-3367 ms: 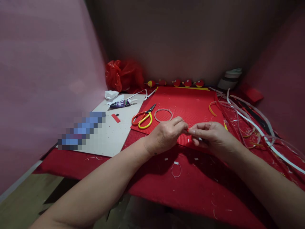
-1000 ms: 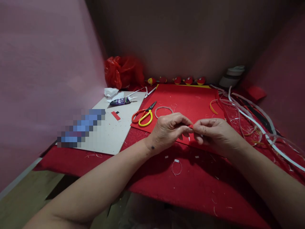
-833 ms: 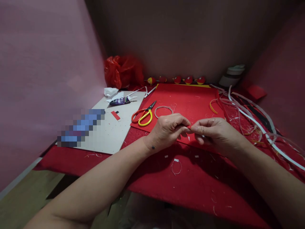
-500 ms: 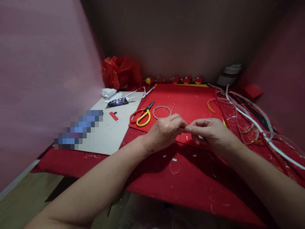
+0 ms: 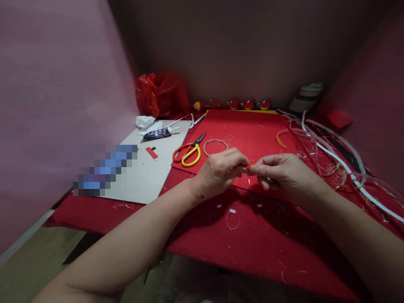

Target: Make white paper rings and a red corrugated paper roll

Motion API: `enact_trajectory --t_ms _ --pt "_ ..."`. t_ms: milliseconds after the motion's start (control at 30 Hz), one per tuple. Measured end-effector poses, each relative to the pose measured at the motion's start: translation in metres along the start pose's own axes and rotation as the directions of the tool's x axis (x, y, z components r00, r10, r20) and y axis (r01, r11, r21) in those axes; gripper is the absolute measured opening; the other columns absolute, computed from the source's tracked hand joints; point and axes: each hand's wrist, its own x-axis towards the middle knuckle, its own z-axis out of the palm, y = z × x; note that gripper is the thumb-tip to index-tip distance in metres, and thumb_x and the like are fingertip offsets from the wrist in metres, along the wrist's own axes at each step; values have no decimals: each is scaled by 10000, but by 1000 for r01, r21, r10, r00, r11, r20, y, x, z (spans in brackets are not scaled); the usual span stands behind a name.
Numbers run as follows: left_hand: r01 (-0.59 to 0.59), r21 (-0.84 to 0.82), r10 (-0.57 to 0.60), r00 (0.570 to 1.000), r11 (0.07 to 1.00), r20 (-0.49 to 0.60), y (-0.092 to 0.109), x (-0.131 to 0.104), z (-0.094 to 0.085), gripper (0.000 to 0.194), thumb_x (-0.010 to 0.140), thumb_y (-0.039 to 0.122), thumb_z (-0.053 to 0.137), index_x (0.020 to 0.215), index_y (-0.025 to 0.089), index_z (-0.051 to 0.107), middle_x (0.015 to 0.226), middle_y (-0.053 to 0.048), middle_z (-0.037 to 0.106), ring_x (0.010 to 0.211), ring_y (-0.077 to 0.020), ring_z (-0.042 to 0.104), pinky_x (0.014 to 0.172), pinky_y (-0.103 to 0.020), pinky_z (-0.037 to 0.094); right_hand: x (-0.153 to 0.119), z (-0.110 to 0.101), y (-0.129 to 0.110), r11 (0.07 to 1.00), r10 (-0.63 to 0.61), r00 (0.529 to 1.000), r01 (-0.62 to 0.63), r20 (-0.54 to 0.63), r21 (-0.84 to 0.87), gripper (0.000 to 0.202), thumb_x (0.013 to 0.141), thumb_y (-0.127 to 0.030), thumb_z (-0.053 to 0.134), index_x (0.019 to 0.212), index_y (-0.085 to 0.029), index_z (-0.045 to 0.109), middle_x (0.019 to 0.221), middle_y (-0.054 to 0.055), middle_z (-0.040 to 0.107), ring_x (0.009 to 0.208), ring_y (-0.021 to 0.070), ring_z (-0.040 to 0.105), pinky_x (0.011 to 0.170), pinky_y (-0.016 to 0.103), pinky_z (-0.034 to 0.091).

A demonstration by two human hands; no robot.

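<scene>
My left hand [image 5: 221, 170] and my right hand [image 5: 279, 171] meet over the front part of a red ribbed sheet [image 5: 243, 130]. Between their pinched fingertips is a small red piece [image 5: 248, 166], mostly covered by the fingers. Left of my left hand lie scissors [image 5: 192, 151] with one red and one yellow handle. Just behind that hand a pale ring [image 5: 215, 147] rests on the sheet. A thin thread loop [image 5: 232, 220] with a white tab lies on the red cloth in front of the hands.
At the left, a grey board [image 5: 142, 176] bears a glue tube [image 5: 159, 133], crumpled white paper and a blurred blue item. Small red bird figures [image 5: 248, 104] line the back beside a red plastic bag [image 5: 160, 94]. White strips [image 5: 337, 158] tangle at the right.
The red piece between my fingertips now shows more clearly. My fingers have shifted slightly and the whole view has moved a little.
</scene>
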Motion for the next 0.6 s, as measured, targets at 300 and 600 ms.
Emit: enact_trajectory --t_ms 300,600 --pt "-172 338 126 980 925 152 -7 -5 0 161 876 149 378 826 124 528 758 -33 561 648 -92 518 542 -185 420 2 8 7 997 -24 999 26 -26 76 321 653 -404 673 521 -153 524 393 -32 438 349 42 286 364 228 155" --pt "196 -357 -193 980 913 47 5 2 3 64 830 168 501 835 112 533 706 -18 568 594 -66 571 566 -177 501 3 3 6 986 -89 996 90 -14 142 232 669 -380 669 601 -172 591 434 -26 484 385 59 343 393 231 206"
